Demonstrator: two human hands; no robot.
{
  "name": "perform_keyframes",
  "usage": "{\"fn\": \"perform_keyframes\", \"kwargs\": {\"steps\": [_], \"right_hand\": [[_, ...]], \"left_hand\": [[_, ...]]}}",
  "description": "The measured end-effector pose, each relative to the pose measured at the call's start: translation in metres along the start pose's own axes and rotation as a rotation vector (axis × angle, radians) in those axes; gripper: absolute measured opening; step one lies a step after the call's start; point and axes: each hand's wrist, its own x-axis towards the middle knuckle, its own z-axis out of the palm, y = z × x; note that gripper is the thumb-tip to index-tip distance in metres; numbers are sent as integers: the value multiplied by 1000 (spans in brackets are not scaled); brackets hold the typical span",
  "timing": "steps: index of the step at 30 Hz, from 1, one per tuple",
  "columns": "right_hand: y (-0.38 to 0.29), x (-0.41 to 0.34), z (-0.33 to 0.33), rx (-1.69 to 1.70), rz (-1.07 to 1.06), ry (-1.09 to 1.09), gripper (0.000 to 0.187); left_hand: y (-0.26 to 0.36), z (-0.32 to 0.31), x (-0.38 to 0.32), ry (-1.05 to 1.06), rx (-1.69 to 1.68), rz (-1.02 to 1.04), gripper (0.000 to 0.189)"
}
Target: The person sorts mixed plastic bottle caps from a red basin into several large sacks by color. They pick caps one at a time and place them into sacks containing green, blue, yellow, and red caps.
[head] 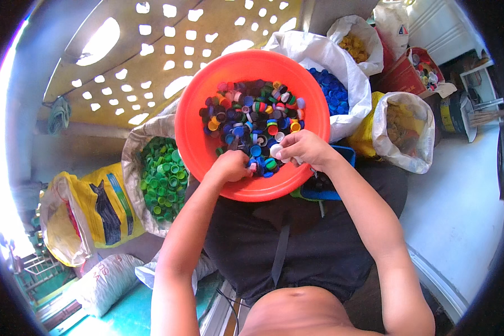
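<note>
A round red plastic basin (197,168) rests over my lap, holding a mixed heap of plastic bottle caps (252,113) in many colours. Between the thumb and fingers of my right hand (308,149) is a white bottle cap (276,150); more white shows under the curled fingers. My left hand (231,166) reaches down into the near left part of the heap, its fingers bent. A pinkish cap (253,167) shows at its fingertips, but whether it is gripped is hidden.
Left of the basin stands a sack of green caps (164,180), with a yellow sack (109,206) beyond. At right are a sack of blue caps (329,90), a sack of yellow caps (353,48), another open sack (403,126) and a blue container (344,155) under my right forearm.
</note>
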Motion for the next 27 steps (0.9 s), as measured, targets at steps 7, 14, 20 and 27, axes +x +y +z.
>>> {"fn": "perform_keyframes", "kwargs": {"steps": [7,14,20,27], "right_hand": [[17,-5,18,440,-65,21,19],[26,8,36,316,-53,167,13],[20,-20,17,840,-110,-41,14],[18,-95,-55,992,-453,100,12]], "left_hand": [[-4,-47,-34,-28,-544,-119,31],[11,-54,-45,313,72,-97,25],[39,-43,-41,254,-1479,78,38],[121,-53,-19,-53,-2003,422,34]]}}
